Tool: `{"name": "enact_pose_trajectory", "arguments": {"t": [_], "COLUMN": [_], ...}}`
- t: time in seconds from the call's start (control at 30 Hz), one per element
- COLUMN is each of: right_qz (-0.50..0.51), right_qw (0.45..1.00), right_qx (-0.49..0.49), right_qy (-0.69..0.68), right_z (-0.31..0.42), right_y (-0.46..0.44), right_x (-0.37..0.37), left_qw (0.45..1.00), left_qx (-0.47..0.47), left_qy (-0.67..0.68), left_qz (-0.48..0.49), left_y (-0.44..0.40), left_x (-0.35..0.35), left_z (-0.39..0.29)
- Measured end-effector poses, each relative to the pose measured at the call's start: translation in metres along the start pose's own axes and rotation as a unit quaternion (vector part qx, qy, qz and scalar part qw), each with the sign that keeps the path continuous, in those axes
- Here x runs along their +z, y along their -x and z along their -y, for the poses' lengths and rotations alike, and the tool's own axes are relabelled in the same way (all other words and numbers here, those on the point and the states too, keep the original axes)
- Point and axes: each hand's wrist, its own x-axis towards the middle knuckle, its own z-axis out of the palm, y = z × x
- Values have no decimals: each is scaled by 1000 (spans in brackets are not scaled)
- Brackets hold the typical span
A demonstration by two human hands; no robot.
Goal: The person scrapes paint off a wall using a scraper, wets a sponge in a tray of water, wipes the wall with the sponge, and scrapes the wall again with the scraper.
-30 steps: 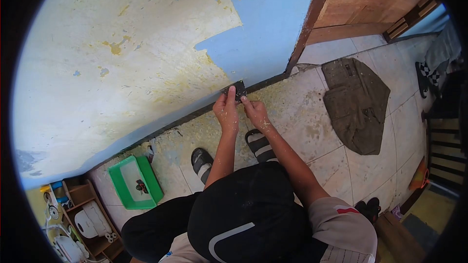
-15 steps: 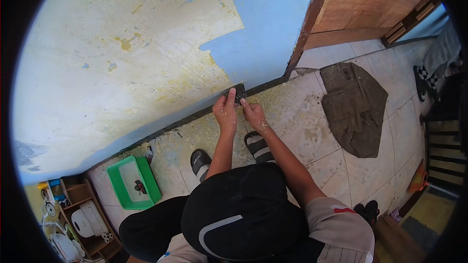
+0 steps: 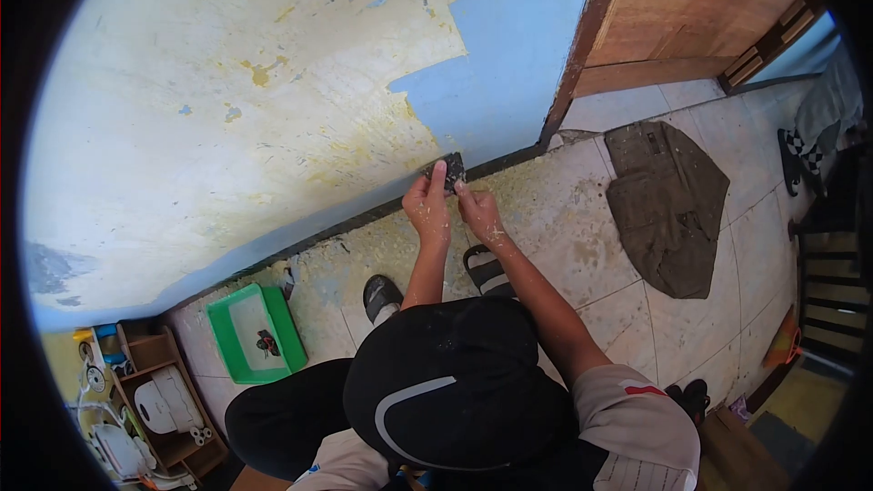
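Observation:
Between my two hands is a small dark flat piece (image 3: 454, 166), roughly square and speckled with pale flecks; its exact kind I cannot make out. My left hand (image 3: 427, 207) grips it from the left, thumb laid along its face. The thumb and fingers of my right hand (image 3: 480, 214) pinch its lower right corner. Both hands are close to the foot of the wall (image 3: 300, 118), where cream and yellow paint has come off in places and a blue patch shows. Pale flakes stick to my hands and wrists.
A green tray (image 3: 296, 345) with a small dark and red item stands at the lower left, near a wooden shelf (image 3: 145, 345). Brown cloth (image 3: 668, 209) lies on the tiled floor (image 3: 600, 318), which has paint crumbs on it. Another person's foot (image 3: 800, 159) is at far right.
The dark piece has tilted a little between my fingers, and its face shows more plainly. Both hands keep their hold. The whole view has shifted slightly.

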Motion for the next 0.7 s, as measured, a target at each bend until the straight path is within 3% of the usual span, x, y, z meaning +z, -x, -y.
{"name": "enact_pose_trajectory", "arguments": {"t": [0.07,0.23,0.7], "right_qz": [-19,-2,-29], "right_qw": [998,999,998], "right_qx": [52,47,62], "right_qy": [12,-20,12], "right_z": [-18,-9,-21], "right_y": [-2,-7,-1], "right_x": [-3,3,-1], "left_qw": [1000,999,1000], "left_qx": [-15,27,-13], "left_qy": [-3,-30,-23], "left_qz": [2,1,-1], "left_y": [-8,-10,-14], "left_x": [1,-1,-4], "left_z": [11,8,20]}}
